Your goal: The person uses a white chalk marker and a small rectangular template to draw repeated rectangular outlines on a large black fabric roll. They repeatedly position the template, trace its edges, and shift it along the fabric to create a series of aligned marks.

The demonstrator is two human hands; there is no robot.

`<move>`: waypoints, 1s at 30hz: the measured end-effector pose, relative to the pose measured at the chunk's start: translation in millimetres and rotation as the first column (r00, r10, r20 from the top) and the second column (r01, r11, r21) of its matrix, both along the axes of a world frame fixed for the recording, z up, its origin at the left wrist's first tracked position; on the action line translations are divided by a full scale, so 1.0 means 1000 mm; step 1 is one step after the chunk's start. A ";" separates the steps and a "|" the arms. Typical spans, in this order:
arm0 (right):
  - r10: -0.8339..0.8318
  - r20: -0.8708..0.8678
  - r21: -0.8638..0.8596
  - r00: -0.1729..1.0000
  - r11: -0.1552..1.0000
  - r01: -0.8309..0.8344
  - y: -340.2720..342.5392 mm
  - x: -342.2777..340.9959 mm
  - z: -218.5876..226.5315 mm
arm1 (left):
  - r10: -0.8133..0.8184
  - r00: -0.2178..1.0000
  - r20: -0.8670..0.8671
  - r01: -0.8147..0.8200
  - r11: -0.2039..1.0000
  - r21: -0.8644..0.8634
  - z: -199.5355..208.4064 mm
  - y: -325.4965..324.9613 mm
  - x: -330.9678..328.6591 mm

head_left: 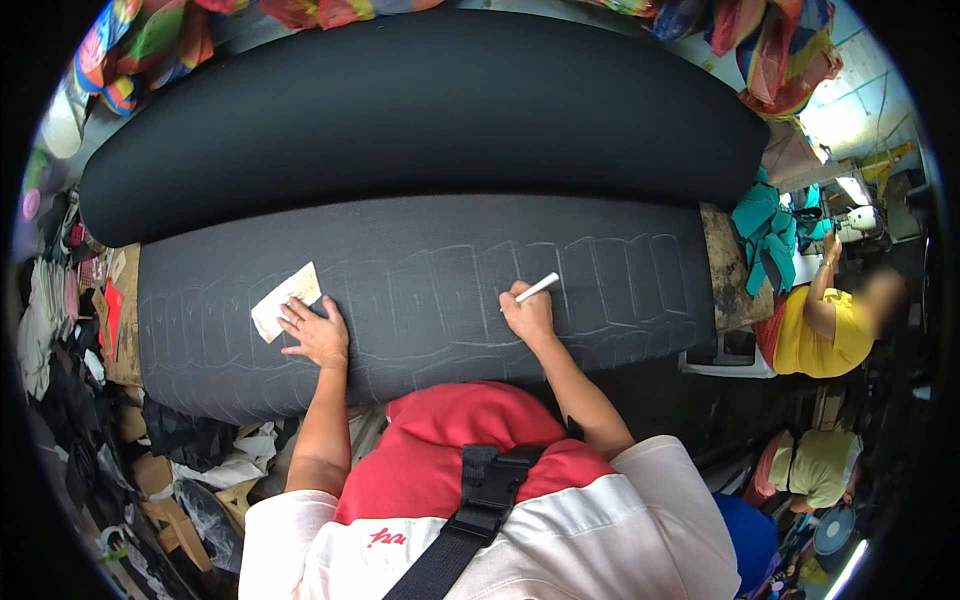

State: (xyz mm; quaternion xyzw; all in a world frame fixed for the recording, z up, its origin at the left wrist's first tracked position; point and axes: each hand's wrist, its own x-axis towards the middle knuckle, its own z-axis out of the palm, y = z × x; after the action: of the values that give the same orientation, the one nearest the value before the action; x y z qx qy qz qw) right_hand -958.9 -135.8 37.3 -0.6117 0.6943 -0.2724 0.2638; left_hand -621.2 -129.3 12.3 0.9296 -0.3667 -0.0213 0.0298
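Observation:
Dark fabric (420,225) lies spread over the table in front of me, with rows of pale outlined shapes drawn across it. My left hand (318,332) rests on the fabric with its fingers spread, their tips on the edge of a cream card pattern piece (272,318). That piece lies tilted on the cloth. In my right hand (528,312) is a white marker-like pen (538,287), gripped between closed fingers. The right hand is over the drawn lines right of the middle; the pen's writing tip is hidden by the fingers.
A thick roll of black fabric (420,110) lies along the table's far side. Teal cloth pieces (765,235) hang at the right end, near a seated person in yellow (825,330) beside a sewing machine (858,222). Another person (815,468) bends at lower right. Cloth heaps (75,440) crowd the left.

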 end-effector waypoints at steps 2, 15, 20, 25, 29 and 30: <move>-0.047 0.056 -0.289 0.997 0.955 0.062 -0.001 -0.017 -0.002 | 0.012 1.000 0.029 -0.012 1.000 0.001 0.000 -0.001 -0.001; -0.091 -0.118 -0.420 0.989 0.907 0.033 0.003 -0.118 -0.009 | 0.054 0.994 0.098 -0.055 0.998 0.008 -0.005 -0.003 -0.002; -0.218 0.115 -0.188 0.969 0.953 0.237 0.003 -0.148 -0.010 | 0.059 0.993 0.098 -0.061 0.998 0.010 -0.008 -0.003 0.000; -0.176 -0.153 -0.388 0.972 0.916 0.104 0.010 -0.194 -0.011 | 0.067 0.993 0.096 -0.069 0.998 0.013 -0.008 -0.003 0.000; -0.322 0.140 -0.062 0.936 0.941 0.333 0.011 -0.222 -0.012 | 0.069 0.994 0.089 -0.069 0.998 -0.004 -0.008 -0.003 0.000; -0.324 0.130 -0.236 0.937 0.908 0.347 0.008 -0.230 -0.012 | 0.069 0.993 0.091 -0.070 0.998 0.003 -0.008 -0.004 0.001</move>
State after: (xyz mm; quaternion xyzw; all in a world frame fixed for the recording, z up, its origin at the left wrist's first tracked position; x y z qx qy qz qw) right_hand -1189.4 -127.9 25.5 -0.4996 0.7360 -0.4271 0.1624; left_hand -620.5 -132.9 4.2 0.9419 -0.3351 0.0209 0.0107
